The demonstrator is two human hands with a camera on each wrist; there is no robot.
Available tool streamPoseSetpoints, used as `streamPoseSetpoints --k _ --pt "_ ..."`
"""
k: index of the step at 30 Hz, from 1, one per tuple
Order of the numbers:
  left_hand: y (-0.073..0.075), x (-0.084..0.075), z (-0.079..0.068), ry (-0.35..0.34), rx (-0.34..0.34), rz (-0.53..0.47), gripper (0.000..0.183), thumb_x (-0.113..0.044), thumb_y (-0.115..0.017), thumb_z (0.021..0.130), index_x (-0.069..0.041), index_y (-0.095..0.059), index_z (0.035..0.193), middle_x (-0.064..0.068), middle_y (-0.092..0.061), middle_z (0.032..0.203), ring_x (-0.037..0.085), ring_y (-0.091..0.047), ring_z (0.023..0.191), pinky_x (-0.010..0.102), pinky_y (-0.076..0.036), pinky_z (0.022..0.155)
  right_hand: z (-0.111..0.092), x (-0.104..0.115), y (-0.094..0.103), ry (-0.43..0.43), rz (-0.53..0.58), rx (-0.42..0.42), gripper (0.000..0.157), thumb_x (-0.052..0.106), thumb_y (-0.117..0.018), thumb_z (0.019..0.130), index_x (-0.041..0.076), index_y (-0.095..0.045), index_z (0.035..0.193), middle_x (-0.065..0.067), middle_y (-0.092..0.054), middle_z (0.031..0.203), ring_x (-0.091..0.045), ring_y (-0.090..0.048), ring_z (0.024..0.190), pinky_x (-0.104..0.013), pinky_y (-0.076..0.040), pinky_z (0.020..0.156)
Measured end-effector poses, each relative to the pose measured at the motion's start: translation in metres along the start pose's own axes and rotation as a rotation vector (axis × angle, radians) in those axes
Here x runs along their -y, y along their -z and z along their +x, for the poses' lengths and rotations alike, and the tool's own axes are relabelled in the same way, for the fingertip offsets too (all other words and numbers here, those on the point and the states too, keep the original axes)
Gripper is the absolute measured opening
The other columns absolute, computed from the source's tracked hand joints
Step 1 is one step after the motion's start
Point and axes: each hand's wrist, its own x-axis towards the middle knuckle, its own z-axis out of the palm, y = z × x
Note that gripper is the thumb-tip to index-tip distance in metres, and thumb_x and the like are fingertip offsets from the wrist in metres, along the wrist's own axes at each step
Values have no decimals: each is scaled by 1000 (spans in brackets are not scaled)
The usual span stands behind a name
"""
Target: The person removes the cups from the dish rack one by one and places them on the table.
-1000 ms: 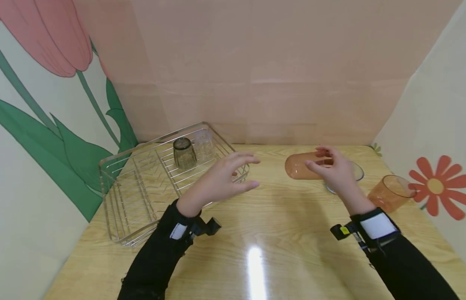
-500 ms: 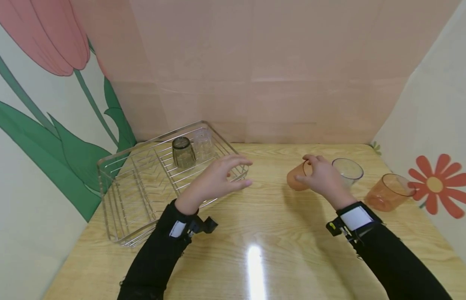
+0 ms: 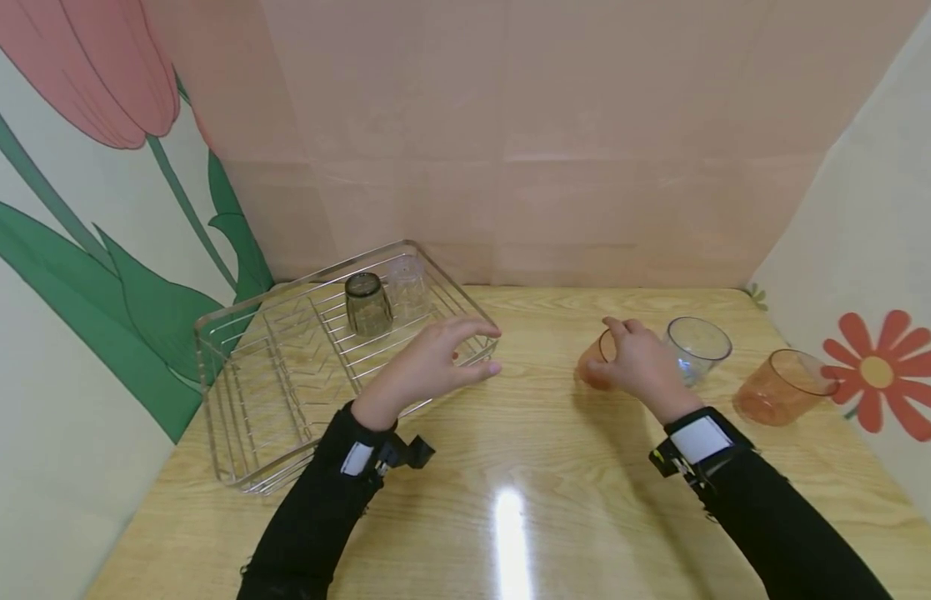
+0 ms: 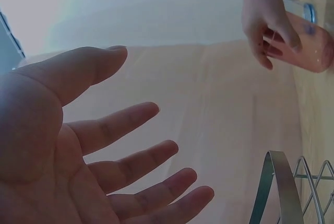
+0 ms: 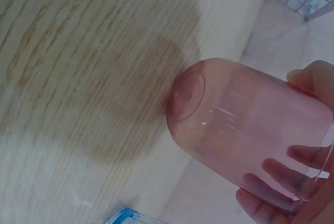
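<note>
**A:** Head view first, and here's the change: the orange cup (image 3: 594, 367) lay level in the frame a second ago, and now its foot points down to the surface (image 3: 540, 450), mouth up, leaning a little.

**B:** And the right hand (image 3: 641, 367) has it from above, gripping near the rim. For the work in hand, I'd judge the cup well under control, with its foot turned the right way for standing.

**A:** Against that frame, the clear cup (image 3: 698, 343) shows its whole rim; it was half covered then. The far-right orange cup (image 3: 783, 387) hasn't really budged.

**B:** Nor has the rack (image 3: 300, 282) over on the left, dark glass (image 3: 368, 307) and clear glass (image 3: 407, 290) both inside it. The left hand (image 3: 438, 362) hovers by its near right corner, thumb apart from fingers, nothing held, much as before.

**A:** Over to the left wrist! Spread fingers up close, palm bare, the rack's end at lower right, and the right hand with its cup up top.

**B:** Right wrist now: thumb on one side, fingers around the other, a proper clasp. The foot is right down by the wood.

**A:** Touching?

**B:** Looks it along one edge, but whether it rests flat, I can't tell.
</note>
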Motion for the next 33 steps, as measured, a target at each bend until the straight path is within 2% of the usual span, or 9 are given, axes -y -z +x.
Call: streamPoseSetpoints --k 6,11,16,23,26,28,31,33 --pt "2 1 1 1 -6 -13 44 -29 -67 93 -7 -58 130 9 -56 134 26 -51 124 44 -52 90 6 2 4 9 -12 23 93 42 -69 85 -3 -22 151 -38 -37 137 -56 -43 117 -65 -44 86" --pt "2 5 3 13 -5 2 43 -30 -67 93 -9 -59 130 8 -57 134 24 -51 125 41 -48 97 15 3 5 -11 15 56 92 39 -64 86 -5 -17 151 -41 -34 137 -57 -42 117 -65 -42 89" --pt "1 8 5 18 -9 5 42 -29 -67 93 -7 -59 129 8 -58 133 25 -49 127 42 -40 106 26 3 2 -12 -32 92 92 42 -60 85 -4 -16 152 -39 -35 139 -57 -43 117 -63 -45 85" --pt "2 13 6 111 8 -26 45 -34 -66 93 -13 -58 132 5 -55 137 25 -47 129 44 -38 107 36 2 -1 -21 -35 109 96 45 -62 86 -4 -13 152 -39 -31 142 -59 -37 121 -66 -43 88" --pt "4 17 6 143 22 -17 48 -37 -65 93 -15 -56 135 4 -54 139 25 -48 127 44 -40 106 34 2 -2 10 -27 80 101 51 -64 86 -4 -12 153 -39 -25 146 -61 -32 124 -69 -37 94" --pt "7 19 7 153 29 -4 48 -36 -65 94 -14 -56 135 6 -53 139 27 -49 127 45 -40 106 28 4 -3 28 -9 49 103 52 -66 85 -2 -11 153 -39 -20 148 -61 -26 127 -71 -27 101" --pt "17 25 7 165 21 28 49 -35 -64 94 -10 -55 135 10 -53 139 32 -49 127 48 -40 105 16 11 -3 55 12 -16 102 49 -68 84 -1 -12 153 -38 -15 150 -61 -20 131 -72 -13 106" --pt "26 31 8 193 0 37 48 -34 -64 94 -10 -55 135 11 -53 139 35 -49 127 50 -40 104 7 17 -1 85 16 -66 99 43 -71 84 -2 -16 153 -38 -15 151 -59 -18 133 -72 -8 107"
